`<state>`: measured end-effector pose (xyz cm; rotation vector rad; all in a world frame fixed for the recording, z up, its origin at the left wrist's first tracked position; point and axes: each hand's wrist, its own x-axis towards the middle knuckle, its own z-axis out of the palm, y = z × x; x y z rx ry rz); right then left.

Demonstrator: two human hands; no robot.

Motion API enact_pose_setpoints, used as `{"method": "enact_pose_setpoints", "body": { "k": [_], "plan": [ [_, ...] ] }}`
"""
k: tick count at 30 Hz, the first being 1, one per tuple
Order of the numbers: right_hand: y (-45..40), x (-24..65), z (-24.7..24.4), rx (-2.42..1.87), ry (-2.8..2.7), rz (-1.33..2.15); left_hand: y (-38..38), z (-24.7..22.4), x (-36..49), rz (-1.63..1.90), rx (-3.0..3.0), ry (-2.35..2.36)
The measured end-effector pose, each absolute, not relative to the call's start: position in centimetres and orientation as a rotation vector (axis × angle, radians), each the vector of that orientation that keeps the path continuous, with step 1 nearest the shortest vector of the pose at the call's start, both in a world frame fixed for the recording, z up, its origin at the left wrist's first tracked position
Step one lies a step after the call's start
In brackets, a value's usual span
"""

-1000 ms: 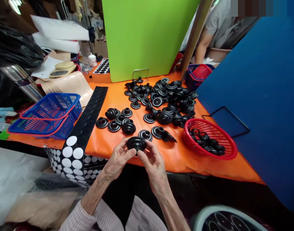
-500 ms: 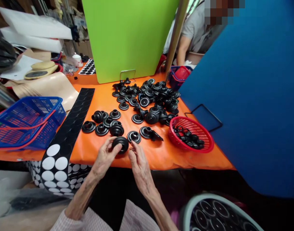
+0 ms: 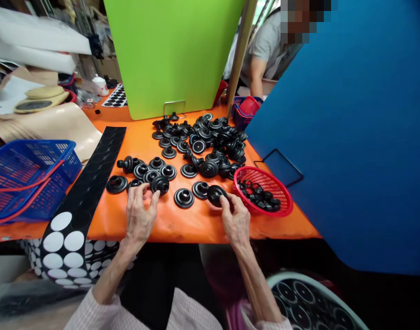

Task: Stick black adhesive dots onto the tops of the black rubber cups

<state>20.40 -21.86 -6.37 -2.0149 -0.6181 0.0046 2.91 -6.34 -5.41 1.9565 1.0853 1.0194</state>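
My left hand (image 3: pixel 138 213) rests among the loose black rubber bellows-shaped pieces on the orange table cover (image 3: pixel 182 227). Its fingertips touch one piece (image 3: pixel 160 185) and lie close to another (image 3: pixel 134 183). My right hand (image 3: pixel 234 219) is to the right, with its fingers closed on a black rubber piece (image 3: pixel 215 195), which is partly hidden by them. Between my hands sit two flat-lying pieces (image 3: pixel 184 198). A large heap of similar black pieces (image 3: pixel 213 137) lies farther back.
A red basket (image 3: pixel 263 211) holding black pieces stands right of my right hand. A blue basket (image 3: pixel 31 178) sits at the left, beside a black strip of white discs (image 3: pixel 93 169). Green (image 3: pixel 172 55) and blue (image 3: pixel 340 137) boards rise behind; a co-worker (image 3: pixel 261 55) stands beyond.
My hands have moved apart and no longer share one piece. The right hand has gone rightward to a piece near the red basket, and the left lies among the pieces. The view has turned slightly.
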Motion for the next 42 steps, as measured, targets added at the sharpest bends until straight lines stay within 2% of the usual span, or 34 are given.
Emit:
{"method": "enact_pose_setpoints", "body": {
  "k": [4, 7, 10, 13, 14, 15, 19, 25, 32, 36, 39, 42],
  "plan": [
    [-22.2, 17.3, -5.5, -1.729, -0.476, 0.445, -9.9, -4.2, 3.3, 0.522, 1.438, 0.830],
    [-22.2, 14.9, -4.2, -1.694, -0.572, 0.561, -11.6, -3.7, 4.3, 0.312, 0.951, 0.642],
    [-22.9, 16.2, -2.4, -1.837, -0.670, 0.411, -11.5, -3.7, 4.5, 0.295, 0.642, 0.621],
    [-24.5, 22.1, -1.2, -2.124, -0.710, 0.052, -10.3, -3.9, 3.5, 0.333, 0.561, 0.718],
    [-24.9, 24.5, -1.1, -2.471, -0.811, -0.180, -9.9, -4.0, 3.0, 0.347, 0.566, 0.739],
    [-25.3, 26.8, -1.3, -2.586, -0.804, -0.249, -9.6, -4.1, 2.6, 0.358, 0.572, 0.756],
    [-25.2, 33.0, -3.3, -2.772, -0.902, -0.174, -9.3, -4.7, 1.8, 0.375, 0.566, 0.751],
    [-25.3, 35.3, -4.8, -2.885, -1.025, -0.094, -9.3, -5.4, 1.9, 0.357, 0.578, 0.695],
    [-26.1, 36.8, -5.2, -2.799, -1.121, -0.116, -9.3, -5.4, 2.0, 0.367, 0.550, 0.672],
    [-25.9, 36.0, -3.6, -2.691, -1.096, -0.225, -9.3, -5.5, 2.1, 0.387, 0.551, 0.666],
    [-25.4, 32.2, -1.6, -2.458, -1.136, -0.293, -9.4, -5.5, 2.1, 0.400, 0.563, 0.646],
    [-24.4, 25.9, -1.5, -2.213, -1.265, -0.072, -9.6, -5.5, 2.0, 0.402, 0.598, 0.647]
  ]
}}
